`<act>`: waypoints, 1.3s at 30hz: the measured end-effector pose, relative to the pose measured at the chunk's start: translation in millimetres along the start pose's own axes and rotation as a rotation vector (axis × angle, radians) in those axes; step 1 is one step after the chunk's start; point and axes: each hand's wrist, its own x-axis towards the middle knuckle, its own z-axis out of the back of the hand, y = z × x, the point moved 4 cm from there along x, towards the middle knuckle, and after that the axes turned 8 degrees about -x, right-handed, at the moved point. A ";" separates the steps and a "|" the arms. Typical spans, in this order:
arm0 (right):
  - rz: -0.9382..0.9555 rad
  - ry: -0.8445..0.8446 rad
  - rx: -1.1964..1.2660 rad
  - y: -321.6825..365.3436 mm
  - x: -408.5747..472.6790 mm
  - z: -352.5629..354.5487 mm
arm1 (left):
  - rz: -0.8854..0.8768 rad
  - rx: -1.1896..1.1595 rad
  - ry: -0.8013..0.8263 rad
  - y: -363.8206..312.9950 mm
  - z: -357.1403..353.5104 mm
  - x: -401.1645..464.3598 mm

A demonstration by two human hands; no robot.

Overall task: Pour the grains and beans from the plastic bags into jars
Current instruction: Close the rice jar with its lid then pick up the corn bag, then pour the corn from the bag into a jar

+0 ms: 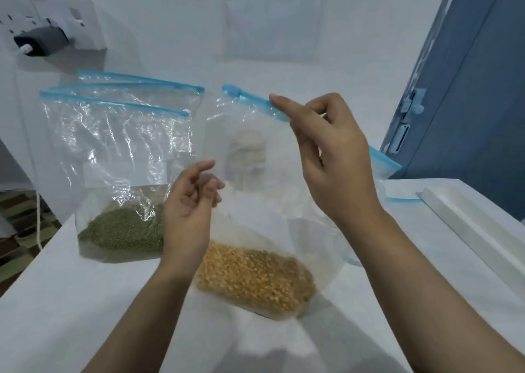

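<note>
A clear zip bag (255,230) with a blue seal strip hangs upright over the white table (71,301), with yellow grains (255,276) pooled in its bottom. My right hand (326,157) pinches the blue strip at the bag's top right. Against the bag's left side, my left hand (190,202) sits palm up with loosely curled fingers and grips nothing I can see. Through the bag shows a pale, blurred jar-like shape (250,151). To the left, a second bag holding green beans (122,230) stands against the wall.
Another zip bag (136,86) stands behind the green one, and one more (383,162) sits behind my right wrist. A wall socket with a plug (42,40) is at upper left. A blue door (468,88) and a white ledge (468,225) are on the right. The table drops off at left.
</note>
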 end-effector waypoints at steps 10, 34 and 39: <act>-0.163 0.130 0.105 14.8 -25.7 -12.3 | -0.133 0.253 0.232 -26.1 35.7 62.3; -0.247 0.121 0.191 9.1 -46.6 -19.1 | -0.018 0.401 -0.178 20.1 96.2 26.9; -0.292 0.057 0.216 9.5 -56.2 -6.7 | -0.066 0.426 -0.123 8.5 90.2 41.6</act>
